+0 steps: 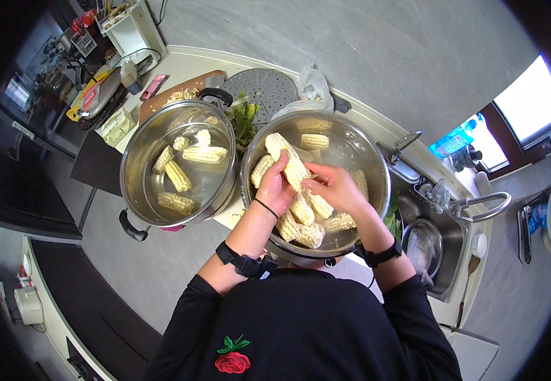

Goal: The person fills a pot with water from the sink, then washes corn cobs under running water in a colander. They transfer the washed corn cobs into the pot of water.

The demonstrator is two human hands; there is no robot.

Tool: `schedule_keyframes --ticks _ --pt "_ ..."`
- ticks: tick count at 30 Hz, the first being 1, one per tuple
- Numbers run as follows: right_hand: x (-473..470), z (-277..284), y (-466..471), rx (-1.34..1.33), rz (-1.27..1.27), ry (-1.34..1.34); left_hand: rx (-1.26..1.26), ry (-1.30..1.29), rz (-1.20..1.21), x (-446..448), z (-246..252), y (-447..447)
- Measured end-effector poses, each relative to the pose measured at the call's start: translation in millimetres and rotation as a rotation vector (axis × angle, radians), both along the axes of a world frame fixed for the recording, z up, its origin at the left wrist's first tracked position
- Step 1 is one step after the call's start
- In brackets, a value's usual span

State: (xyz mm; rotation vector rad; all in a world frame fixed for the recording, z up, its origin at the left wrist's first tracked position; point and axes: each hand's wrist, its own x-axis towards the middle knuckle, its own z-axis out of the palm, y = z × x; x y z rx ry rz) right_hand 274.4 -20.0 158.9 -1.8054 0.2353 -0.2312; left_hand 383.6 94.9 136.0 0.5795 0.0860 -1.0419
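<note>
My left hand (pixel 277 185) grips a pale ear of corn (pixel 286 155) over a large steel pot (pixel 386 190), its thumb lying along the kernels. From the right, the fingers of my right hand (pixel 330 183) touch the lower part of the same ear; whether they pinch a bit of silk or husk cannot be told. Below my hands several husked ears (pixel 308 235) are piled in the pot, and others lie in cloudy water. A second steel pot (pixel 125 166) stands to the left with several corn pieces (pixel 175 202) in it.
Behind the pots are a wooden cutting board (pixel 154 105) with corn scraps, a perforated grey steamer plate (pixel 261 90), green leaves (pixel 244 119) and a plastic bag (pixel 311 90). On the right, a sink (pixel 451 276) with a curved faucet (pixel 489 200) holds a metal bowl (pixel 439 238).
</note>
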Motion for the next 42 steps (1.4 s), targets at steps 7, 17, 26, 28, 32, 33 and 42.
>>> schedule_keyframes --ticks 7,17,26,28,32,33,42 --pt "-10.9 16.1 3.4 -0.205 -0.257 -0.061 -0.144 0.122 -0.112 2.2 1.7 -0.4" --pt "-6.4 2.7 -25.7 0.016 -0.405 0.163 -0.045 -0.039 -0.008 6.5 37.3 14.4" --pt "5.6 -38.8 -73.4 -0.561 -0.109 0.413 -0.010 -0.067 0.813 65.8 69.8 64.1" --pt "18.3 -49.3 -81.4 -0.619 -0.060 0.427 0.043 0.117 0.833 64.0 70.7 70.3" --pt "55.2 -65.7 -90.6 -0.674 -0.109 0.407 0.095 -0.223 0.620 33.2 55.7 62.3" --pt "64.9 -71.2 -87.2 -0.670 -0.187 0.327 0.094 -0.356 0.519 25.4 49.6 59.9" --pt "105.0 -87.8 -92.4 -0.521 0.151 0.866 0.930 -1.692 -0.061 -9.8 -9.7 60.6"
